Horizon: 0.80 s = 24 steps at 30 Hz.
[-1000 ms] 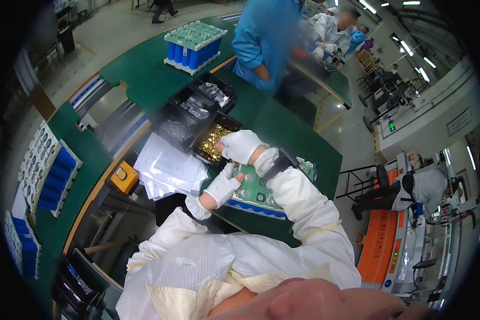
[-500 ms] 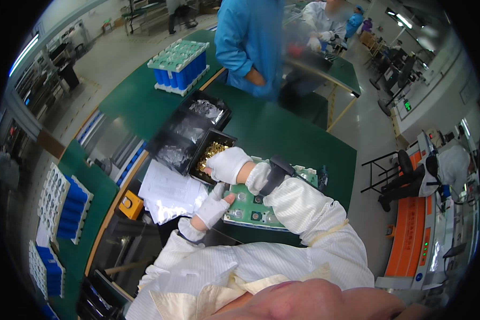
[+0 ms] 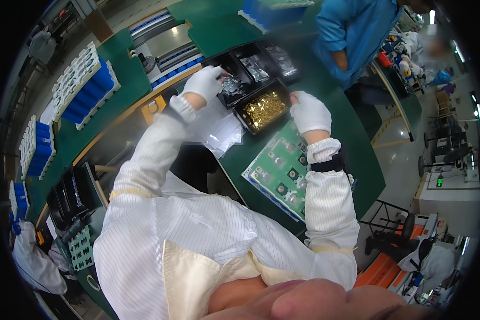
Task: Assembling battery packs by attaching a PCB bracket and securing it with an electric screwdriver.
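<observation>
My left hand (image 3: 204, 85), in a white glove with bare fingertips, reaches over the near rim of a black bin (image 3: 226, 64) of silver metal strips (image 3: 232, 86). Its fingers are bent together at the strips; what is between them is too small to make out. My right hand (image 3: 310, 113), gloved alike, is held up beside the right end of a black bin (image 3: 255, 127) full of small gold-coloured metal pieces (image 3: 266, 109). Thumb and forefinger are pinched, and whatever they hold is hidden. Below that hand lies a green board (image 3: 277, 165) with round metal contacts.
More silver pieces fill neighbouring black bins (image 3: 255, 69). White papers (image 3: 221, 130) lie near the table edge, by a yellow part (image 3: 153, 108). Blue cell packs (image 3: 85, 88) stand on the left bench. A co-worker in blue (image 3: 352, 40) stands across the green table (image 3: 365, 165).
My left hand has left the board and moved up to the silver strips. My right hand has come out of the gold pieces to the right. The view has swung round.
</observation>
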### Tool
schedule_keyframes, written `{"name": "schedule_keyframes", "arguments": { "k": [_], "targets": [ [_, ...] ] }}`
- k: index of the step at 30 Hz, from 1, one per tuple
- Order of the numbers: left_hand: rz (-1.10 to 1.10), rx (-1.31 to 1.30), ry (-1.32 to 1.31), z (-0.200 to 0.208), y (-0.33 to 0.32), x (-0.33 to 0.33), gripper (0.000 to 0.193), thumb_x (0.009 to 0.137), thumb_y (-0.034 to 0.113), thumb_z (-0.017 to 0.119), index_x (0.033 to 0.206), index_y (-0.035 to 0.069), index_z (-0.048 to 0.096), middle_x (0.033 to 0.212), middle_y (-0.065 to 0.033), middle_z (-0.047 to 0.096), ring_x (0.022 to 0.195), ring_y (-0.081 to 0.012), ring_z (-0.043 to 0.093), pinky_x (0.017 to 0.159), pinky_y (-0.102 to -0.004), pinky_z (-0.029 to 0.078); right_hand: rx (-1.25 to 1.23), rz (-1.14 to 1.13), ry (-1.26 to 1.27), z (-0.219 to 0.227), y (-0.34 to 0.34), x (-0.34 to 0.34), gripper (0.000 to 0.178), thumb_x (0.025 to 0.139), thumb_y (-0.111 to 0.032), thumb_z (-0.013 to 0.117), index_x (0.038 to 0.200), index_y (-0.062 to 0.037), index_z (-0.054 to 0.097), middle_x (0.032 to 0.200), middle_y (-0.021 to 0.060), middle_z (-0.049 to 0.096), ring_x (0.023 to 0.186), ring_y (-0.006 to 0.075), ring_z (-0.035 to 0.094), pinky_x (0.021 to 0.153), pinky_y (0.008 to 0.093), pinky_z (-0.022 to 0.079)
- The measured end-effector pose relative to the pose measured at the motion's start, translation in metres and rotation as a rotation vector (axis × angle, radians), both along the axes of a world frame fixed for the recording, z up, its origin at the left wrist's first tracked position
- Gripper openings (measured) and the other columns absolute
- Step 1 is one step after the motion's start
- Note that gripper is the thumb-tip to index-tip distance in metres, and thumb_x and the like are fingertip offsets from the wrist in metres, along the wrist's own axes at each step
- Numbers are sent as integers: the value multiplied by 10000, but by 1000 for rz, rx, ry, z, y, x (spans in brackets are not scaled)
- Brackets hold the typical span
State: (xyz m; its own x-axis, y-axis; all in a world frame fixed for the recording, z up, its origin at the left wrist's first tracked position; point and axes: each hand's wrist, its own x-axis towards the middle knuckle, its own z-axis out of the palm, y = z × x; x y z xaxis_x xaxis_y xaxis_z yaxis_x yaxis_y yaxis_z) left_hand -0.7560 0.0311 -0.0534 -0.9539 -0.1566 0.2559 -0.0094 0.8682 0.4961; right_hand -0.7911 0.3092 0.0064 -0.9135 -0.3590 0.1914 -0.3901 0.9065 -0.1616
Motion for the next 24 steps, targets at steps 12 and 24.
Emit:
{"name": "schedule_keyframes", "arguments": {
  "k": [12,24],
  "targets": [
    [-337,-124,-20,9,83,-72,191,772,125,620,955,115,673,904,-146,655,859,-324,627,723,-396,504,-12,-62,-32,3,2,-9,203,885,-296,521,976,-198,674,924,90,677,854,319,644,736,430,515],
    [-245,-521,-371,-44,82,-162,268,870,112,481,1063,73,662,1134,-190,619,1035,-319,618,852,-401,509,-45,-75,-133,4,1,-2,182,838,-237,528,923,-172,676,921,92,679,843,315,655,738,413,522]
  ]
}}
